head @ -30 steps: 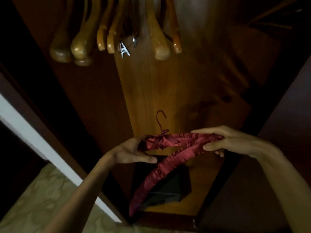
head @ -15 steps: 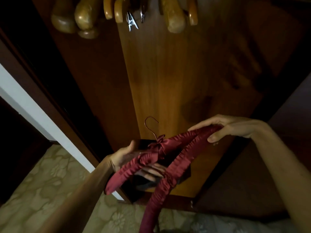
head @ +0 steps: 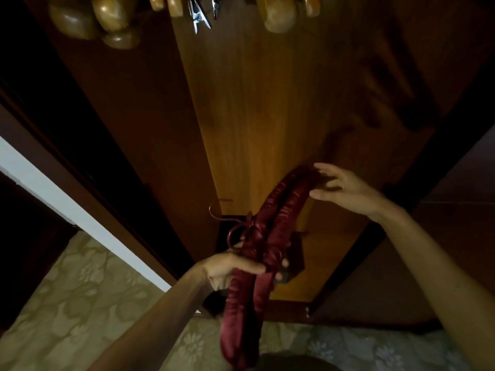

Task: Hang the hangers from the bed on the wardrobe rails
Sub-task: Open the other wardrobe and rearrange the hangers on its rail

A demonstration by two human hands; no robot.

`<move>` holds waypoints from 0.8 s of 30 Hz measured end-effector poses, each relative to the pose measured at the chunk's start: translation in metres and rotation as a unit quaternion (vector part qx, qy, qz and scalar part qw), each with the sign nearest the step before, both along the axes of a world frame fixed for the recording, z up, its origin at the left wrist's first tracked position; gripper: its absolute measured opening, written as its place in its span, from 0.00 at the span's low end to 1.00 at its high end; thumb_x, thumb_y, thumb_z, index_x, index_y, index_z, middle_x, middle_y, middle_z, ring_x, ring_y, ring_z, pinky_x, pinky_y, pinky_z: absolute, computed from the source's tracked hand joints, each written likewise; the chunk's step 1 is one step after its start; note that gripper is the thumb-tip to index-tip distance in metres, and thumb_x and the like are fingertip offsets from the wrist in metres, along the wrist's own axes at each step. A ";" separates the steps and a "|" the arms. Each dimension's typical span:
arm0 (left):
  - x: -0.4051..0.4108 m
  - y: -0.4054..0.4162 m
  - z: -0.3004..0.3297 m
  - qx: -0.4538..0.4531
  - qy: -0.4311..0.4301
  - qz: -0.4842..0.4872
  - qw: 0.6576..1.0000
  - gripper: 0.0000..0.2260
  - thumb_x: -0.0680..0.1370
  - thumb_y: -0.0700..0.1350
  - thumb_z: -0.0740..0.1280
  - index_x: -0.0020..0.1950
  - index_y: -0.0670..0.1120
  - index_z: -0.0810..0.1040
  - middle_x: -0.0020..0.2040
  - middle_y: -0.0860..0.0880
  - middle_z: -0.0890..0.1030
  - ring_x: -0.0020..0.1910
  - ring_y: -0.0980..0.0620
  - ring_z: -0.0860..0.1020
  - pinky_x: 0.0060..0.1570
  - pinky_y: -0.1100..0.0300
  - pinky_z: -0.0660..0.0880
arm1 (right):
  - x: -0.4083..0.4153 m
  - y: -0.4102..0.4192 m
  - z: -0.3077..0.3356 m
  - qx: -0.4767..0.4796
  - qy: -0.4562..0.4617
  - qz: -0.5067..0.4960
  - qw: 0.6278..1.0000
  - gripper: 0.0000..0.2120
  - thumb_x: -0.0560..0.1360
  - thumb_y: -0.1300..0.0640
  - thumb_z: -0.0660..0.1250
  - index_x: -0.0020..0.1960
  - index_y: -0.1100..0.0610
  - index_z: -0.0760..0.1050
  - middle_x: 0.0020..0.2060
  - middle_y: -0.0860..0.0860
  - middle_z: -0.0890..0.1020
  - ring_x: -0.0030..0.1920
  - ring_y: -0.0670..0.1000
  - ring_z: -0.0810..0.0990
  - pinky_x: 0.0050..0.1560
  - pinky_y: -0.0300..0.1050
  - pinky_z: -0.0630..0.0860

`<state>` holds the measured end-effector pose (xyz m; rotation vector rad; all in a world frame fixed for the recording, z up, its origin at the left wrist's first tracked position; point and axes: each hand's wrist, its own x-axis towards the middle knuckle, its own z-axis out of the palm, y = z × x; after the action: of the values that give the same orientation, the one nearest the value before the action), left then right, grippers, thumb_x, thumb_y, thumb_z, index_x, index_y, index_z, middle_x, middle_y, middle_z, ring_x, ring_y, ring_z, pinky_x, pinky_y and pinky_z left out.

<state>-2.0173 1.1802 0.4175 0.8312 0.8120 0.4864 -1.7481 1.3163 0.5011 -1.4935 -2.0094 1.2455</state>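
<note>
Nearest, the left hand (head: 233, 266) grips two red padded hangers (head: 265, 242) around their middle, in front of the open wardrobe (head: 254, 116). A moment ago they were spread apart; now they lie together. Farther, the right hand (head: 340, 187) has let go, fingers apart beside the upper ends. Above, wooden hangers (head: 278, 14) hang already. I think lifting to the rail comes next.

wooden hangers (head: 112, 20): cut off by the top edge; only their rounded ends show, hooks and rail out of frame.
metal clips (head: 199, 18): tops cut off at the upper edge.
padded red hangers (head: 267, 236): lower ends blurred at the bottom edge.
left hand (head: 227, 269): fingers partly hidden behind the hangers.
</note>
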 end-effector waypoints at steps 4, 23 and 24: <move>0.020 0.020 0.027 0.061 -0.010 0.113 0.992 0.17 0.76 0.36 0.71 0.64 0.44 0.81 0.63 0.37 0.81 0.60 0.42 0.82 0.60 0.47 0.78 | -0.023 -0.047 -0.008 -0.049 0.075 -0.042 0.995 0.29 0.78 0.50 0.70 0.76 0.49 0.64 0.64 0.43 0.78 0.60 0.44 0.79 0.57 0.39 0.76; 0.084 0.024 0.088 0.251 0.185 0.333 0.890 0.14 0.81 0.48 0.67 0.44 0.37 0.74 0.38 0.45 0.76 0.38 0.51 0.77 0.38 0.62 0.74 | -0.031 -0.110 -0.009 -0.136 0.226 -0.184 0.947 0.29 0.81 0.45 0.63 0.79 0.49 0.61 0.67 0.43 0.73 0.64 0.45 0.75 0.57 0.33 0.67; 0.088 0.026 0.096 0.261 0.194 0.320 0.890 0.13 0.81 0.48 0.67 0.41 0.41 0.73 0.35 0.47 0.75 0.36 0.51 0.75 0.37 0.60 0.73 | -0.024 -0.106 -0.009 -0.121 0.234 -0.203 0.943 0.30 0.80 0.43 0.63 0.79 0.49 0.61 0.71 0.47 0.72 0.68 0.49 0.73 0.61 0.39 0.67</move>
<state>-1.9289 1.2059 0.5133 1.1731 1.3704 1.1873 -1.7724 1.2103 0.4922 -1.4444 -1.2095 1.5202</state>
